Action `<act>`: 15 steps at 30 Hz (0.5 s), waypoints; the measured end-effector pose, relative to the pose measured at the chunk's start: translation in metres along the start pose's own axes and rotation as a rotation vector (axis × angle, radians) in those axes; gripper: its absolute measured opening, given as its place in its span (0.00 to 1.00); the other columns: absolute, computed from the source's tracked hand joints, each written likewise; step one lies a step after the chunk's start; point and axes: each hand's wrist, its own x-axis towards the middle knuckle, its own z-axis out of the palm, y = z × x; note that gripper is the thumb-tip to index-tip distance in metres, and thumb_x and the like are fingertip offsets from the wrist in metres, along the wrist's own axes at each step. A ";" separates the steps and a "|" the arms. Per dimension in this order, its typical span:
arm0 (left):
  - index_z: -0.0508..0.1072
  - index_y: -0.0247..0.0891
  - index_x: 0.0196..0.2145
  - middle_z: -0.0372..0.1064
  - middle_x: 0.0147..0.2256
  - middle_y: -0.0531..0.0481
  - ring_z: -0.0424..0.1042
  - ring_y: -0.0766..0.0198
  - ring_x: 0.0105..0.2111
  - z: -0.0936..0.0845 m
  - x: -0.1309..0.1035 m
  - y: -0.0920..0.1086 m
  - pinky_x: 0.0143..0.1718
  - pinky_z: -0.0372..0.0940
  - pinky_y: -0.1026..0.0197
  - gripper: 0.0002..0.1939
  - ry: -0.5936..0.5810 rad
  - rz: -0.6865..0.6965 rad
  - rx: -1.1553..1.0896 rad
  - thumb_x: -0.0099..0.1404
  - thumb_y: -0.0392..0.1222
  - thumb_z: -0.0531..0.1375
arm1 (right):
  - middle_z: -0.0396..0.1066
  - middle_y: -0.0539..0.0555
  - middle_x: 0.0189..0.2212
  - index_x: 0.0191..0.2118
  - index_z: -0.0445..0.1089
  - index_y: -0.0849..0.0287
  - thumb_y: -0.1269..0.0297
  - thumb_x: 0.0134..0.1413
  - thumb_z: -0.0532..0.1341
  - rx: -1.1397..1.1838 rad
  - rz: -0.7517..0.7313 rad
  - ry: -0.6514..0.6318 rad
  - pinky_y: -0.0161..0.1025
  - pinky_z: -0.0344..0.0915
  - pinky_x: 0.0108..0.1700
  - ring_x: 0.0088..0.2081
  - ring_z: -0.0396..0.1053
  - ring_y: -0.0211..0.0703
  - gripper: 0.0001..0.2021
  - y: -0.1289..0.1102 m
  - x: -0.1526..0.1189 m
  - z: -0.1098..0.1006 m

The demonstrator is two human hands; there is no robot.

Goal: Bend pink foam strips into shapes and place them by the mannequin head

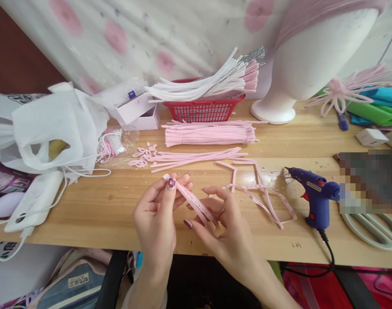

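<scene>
left hand (157,210): fingers closed on pink-white flexible measuring tape (192,198) | right hand (231,231): fingers parted, contact unclear | worktop (112,214): blue plastic glue gun (317,189)

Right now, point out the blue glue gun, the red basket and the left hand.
Blue glue gun (318,194): head view, on its body.
Red basket (200,112): head view, front wall.
Left hand (160,210): head view, mid-hand.

Head-height view, forward and down
</scene>
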 end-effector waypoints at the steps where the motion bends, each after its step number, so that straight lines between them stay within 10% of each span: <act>1: 0.80 0.35 0.34 0.82 0.34 0.47 0.82 0.60 0.34 0.001 -0.001 0.001 0.38 0.76 0.64 0.08 0.005 0.016 0.011 0.58 0.41 0.70 | 0.74 0.49 0.37 0.53 0.57 0.51 0.67 0.60 0.63 -0.050 -0.010 0.019 0.34 0.67 0.35 0.32 0.71 0.38 0.18 0.002 0.001 0.002; 8: 0.79 0.35 0.35 0.82 0.35 0.46 0.82 0.57 0.36 0.000 -0.004 0.002 0.43 0.76 0.60 0.09 0.020 0.096 0.073 0.58 0.43 0.70 | 0.71 0.50 0.30 0.40 0.64 0.56 0.62 0.68 0.54 -0.196 -0.026 -0.035 0.34 0.62 0.31 0.30 0.70 0.40 0.06 -0.001 0.001 0.001; 15: 0.80 0.35 0.34 0.82 0.32 0.47 0.82 0.59 0.31 -0.005 0.003 0.005 0.34 0.77 0.65 0.09 -0.078 0.011 0.062 0.56 0.41 0.71 | 0.74 0.51 0.36 0.45 0.61 0.54 0.57 0.68 0.57 0.439 0.103 -0.120 0.36 0.69 0.39 0.33 0.73 0.36 0.08 -0.002 0.003 0.000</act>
